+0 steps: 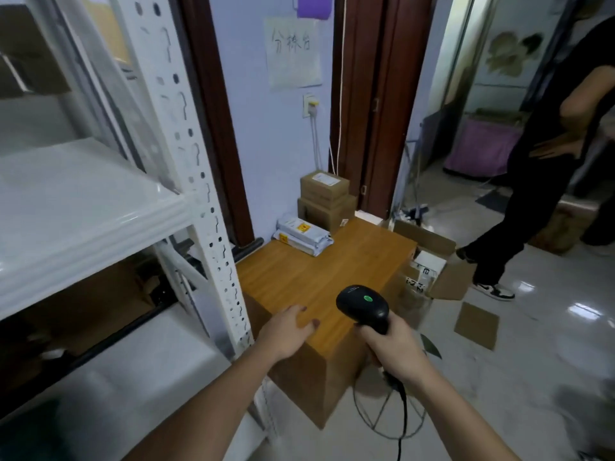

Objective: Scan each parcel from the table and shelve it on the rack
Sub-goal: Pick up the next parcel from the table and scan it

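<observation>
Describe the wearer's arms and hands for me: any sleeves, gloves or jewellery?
Both forearms are bare as far as the picture shows: no sleeves or gloves, and no watch or rings that I can see. The left hand has dark polish on the nails of its fingers; the right hand shows none from here.

Few texts can be read; most labels are too blurred.

In the upper middle of the frame a paper sheet [293,52] on the wall carries three handwritten Chinese characters; they look like 分拣台, but the middle one is not clear. In the middle of the frame, the grey mailers [301,235] on the table have yellow stickers with a dark mark, not readable. The top box [324,185] behind them has a white label, too blurred to read. At the right, in the open carton [432,264] on the floor, white packs show black print, which I cannot read with certainty.
</observation>
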